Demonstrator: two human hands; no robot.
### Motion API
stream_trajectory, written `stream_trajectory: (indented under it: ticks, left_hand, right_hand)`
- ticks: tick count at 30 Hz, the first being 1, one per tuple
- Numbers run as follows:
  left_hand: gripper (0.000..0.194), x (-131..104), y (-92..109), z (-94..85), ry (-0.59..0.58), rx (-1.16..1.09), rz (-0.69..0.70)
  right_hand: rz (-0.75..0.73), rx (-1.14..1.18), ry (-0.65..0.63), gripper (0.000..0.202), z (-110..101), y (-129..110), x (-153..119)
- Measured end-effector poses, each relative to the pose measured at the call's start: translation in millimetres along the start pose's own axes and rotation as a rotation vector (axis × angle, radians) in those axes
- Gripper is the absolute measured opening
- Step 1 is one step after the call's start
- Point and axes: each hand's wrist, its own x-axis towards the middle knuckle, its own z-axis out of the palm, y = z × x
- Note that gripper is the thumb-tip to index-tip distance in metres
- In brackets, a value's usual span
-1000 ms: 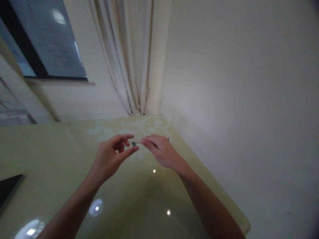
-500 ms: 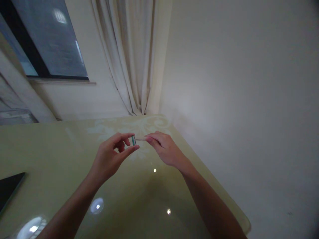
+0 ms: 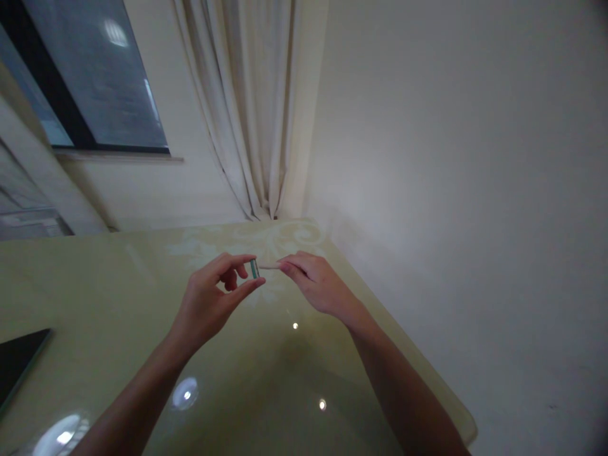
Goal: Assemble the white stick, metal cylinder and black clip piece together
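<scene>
My left hand (image 3: pixel 211 296) pinches a small, thin teal piece (image 3: pixel 255 268) between thumb and forefinger, one finger at each end. The piece stands nearly upright, with a darker, speckled edge on its right side; its exact kind is too small to tell. My right hand (image 3: pixel 316 283) is closed round a thin pale stick (image 3: pixel 270 266), held roughly level. The stick's tip points left, at the right side of the teal piece. Whether tip and piece touch I cannot tell. Both hands are above the table, near its far end.
Under my hands lies a glossy yellow-green table (image 3: pixel 118 285) with a pale scroll pattern and lamp reflections. A flat black object (image 3: pixel 21 358) lies at the left edge. Beyond stand a curtain (image 3: pixel 247 114) and a window (image 3: pixel 104 76); a white wall (image 3: pixel 451 190) runs along the right.
My right hand and the stick have shifted very slightly to the right. My left hand and the teal piece stay nearly where they were.
</scene>
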Motion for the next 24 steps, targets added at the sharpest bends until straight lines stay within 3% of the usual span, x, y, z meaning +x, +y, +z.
stream_trajectory:
  ticks: [6, 10, 14, 18, 24]
  left_hand:
    - [0.034, 0.8, 4.8, 0.2, 0.01, 0.001, 0.012]
    - [0.032, -0.5, 4.1, 1.2, -0.013, -0.007, 0.005]
    - [0.034, -1.4, 4.7, 2.3, -0.019, -0.009, 0.006]
    - [0.033, -1.6, 6.9, 1.9, -0.01, -0.01, 0.009]
    - [0.034, -1.8, 6.6, 1.2, -0.005, -0.001, 0.02]
  right_hand:
    - [-0.041, 0.049, -0.056, 0.035, 0.2, -1.3, 0.1]
    - [-0.004, 0.006, 0.014, 0.035, 0.0, -0.4, 0.1]
    - [-0.039, 0.049, -0.026, 0.037, -0.1, -0.8, -0.2]
    - [0.015, -0.008, 0.039, 0.038, -1.0, -0.2, 0.3]
    - [-0.001, 0.014, 0.011, 0.038, -1.8, -1.2, 1.2]
